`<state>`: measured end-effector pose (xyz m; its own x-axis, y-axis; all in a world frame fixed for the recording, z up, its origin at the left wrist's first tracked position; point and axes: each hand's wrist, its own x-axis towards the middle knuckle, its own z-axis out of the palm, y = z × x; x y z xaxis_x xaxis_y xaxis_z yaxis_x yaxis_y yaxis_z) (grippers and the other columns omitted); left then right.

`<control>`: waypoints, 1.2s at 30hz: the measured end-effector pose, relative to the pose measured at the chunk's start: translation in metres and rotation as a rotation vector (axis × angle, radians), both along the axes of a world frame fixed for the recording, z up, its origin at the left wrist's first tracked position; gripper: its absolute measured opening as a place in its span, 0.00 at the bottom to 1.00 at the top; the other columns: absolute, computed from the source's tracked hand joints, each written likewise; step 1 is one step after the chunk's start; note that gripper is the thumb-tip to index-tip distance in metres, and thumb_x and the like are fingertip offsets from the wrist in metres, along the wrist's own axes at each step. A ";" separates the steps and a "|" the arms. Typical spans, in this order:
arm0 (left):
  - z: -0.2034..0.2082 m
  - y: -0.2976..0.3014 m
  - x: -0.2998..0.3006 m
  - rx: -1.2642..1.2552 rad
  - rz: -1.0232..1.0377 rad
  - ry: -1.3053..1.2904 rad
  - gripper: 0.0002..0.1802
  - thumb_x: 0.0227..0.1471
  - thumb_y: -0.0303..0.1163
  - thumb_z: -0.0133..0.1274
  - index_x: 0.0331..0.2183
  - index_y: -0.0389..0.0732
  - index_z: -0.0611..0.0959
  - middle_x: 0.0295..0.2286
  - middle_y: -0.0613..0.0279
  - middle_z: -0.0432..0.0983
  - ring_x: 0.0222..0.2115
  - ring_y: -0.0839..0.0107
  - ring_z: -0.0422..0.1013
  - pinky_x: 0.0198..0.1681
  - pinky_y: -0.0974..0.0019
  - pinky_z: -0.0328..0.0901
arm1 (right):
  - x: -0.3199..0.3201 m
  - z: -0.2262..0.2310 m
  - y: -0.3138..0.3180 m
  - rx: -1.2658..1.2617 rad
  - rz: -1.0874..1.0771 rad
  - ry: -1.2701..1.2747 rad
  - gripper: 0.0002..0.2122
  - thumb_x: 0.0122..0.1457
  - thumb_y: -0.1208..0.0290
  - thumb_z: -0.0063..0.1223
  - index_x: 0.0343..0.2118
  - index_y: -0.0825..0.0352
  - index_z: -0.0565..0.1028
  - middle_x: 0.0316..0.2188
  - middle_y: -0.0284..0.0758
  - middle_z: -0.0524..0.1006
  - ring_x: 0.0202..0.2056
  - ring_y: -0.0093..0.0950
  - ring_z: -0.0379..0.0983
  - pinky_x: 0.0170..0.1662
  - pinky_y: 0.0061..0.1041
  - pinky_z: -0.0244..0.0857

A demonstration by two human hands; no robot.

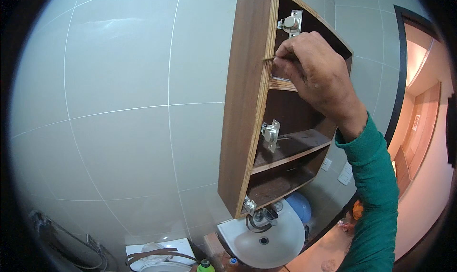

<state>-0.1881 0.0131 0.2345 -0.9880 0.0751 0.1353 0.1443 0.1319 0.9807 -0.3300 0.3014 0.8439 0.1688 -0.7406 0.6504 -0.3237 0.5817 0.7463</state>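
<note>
The right hand is raised high, fingers curled and pinched together; its green-sleeved forearm rises from the lower edge.

1. My right hand was bare, with no glove, ring or watch on it.
2. A long green sleeve covered my forearm, its cuff snug at the wrist.
3. The fabric was plain, creased lightly along the arm.
</note>
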 end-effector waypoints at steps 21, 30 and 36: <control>0.032 0.000 0.005 0.024 -0.010 -0.129 0.36 0.49 0.33 0.78 0.55 0.36 0.78 0.45 0.60 0.83 0.44 0.69 0.79 0.51 0.62 0.75 | -0.048 -0.080 0.053 -1.103 0.313 -0.659 0.18 0.59 0.58 0.75 0.40 0.69 0.83 0.33 0.34 0.84 0.34 0.21 0.77 0.41 0.25 0.72; 0.016 0.002 0.014 0.117 0.041 -0.182 0.35 0.50 0.32 0.78 0.55 0.36 0.78 0.46 0.60 0.83 0.44 0.68 0.79 0.50 0.60 0.75 | 0.060 0.018 0.078 -0.711 0.244 -0.144 0.12 0.64 0.67 0.70 0.45 0.67 0.81 0.39 0.35 0.85 0.41 0.25 0.82 0.46 0.26 0.76; 0.020 0.005 -0.008 0.068 0.001 -0.138 0.36 0.51 0.35 0.77 0.56 0.36 0.78 0.45 0.59 0.84 0.43 0.68 0.80 0.50 0.59 0.75 | 0.066 0.058 0.026 -0.023 0.065 -0.344 0.11 0.60 0.75 0.70 0.45 0.65 0.81 0.37 0.36 0.85 0.42 0.27 0.85 0.46 0.25 0.81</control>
<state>-0.1966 0.0179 0.2549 -0.9976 0.0697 0.0034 0.0079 0.0645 0.9979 -0.2644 0.3272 0.9018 -0.0164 -0.7198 0.6940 -0.5908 0.5669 0.5741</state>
